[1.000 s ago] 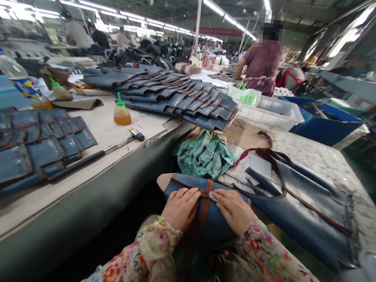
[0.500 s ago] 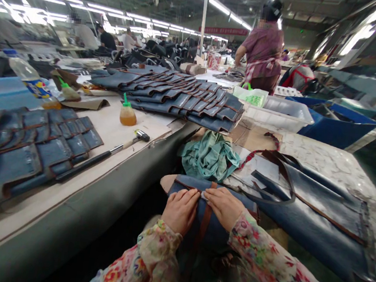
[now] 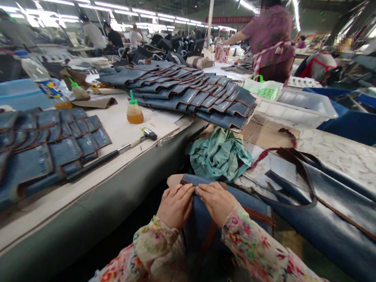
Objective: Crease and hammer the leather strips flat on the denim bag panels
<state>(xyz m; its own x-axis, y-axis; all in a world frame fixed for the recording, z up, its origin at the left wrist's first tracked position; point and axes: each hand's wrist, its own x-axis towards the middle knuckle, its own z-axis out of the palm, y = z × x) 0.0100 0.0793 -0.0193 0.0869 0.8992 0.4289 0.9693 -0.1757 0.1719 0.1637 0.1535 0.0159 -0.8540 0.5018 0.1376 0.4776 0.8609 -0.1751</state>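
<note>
A blue leather piece [image 3: 204, 226] with brown strips lies in front of me, bent over a support whose pale rounded end [image 3: 174, 180] sticks out at the left. My left hand [image 3: 175, 205] has its fingers curled onto the piece along a brown-edged seam. Close beside it, my right hand [image 3: 216, 201] bends its fingers over the same seam, and the fingertips of both hands nearly meet. What lies under the fingertips is hidden. To the right of my right hand, a bundle of thin brown strips [image 3: 257, 215] rests across the leather.
A crumpled teal cloth [image 3: 221, 154] sits just beyond the leather. On the left table are a hammer [image 3: 120, 150], a glue bottle [image 3: 135, 110] and stacked blue panels [image 3: 41, 149]. A blue bag [image 3: 345, 208] lies at right. A co-worker [image 3: 274, 37] stands behind a white bin [image 3: 296, 106].
Both hands have shifted slightly left along the seam, the right one closer to the left. A small pale thing under the right fingers no longer shows. The camera view has turned a little left.
</note>
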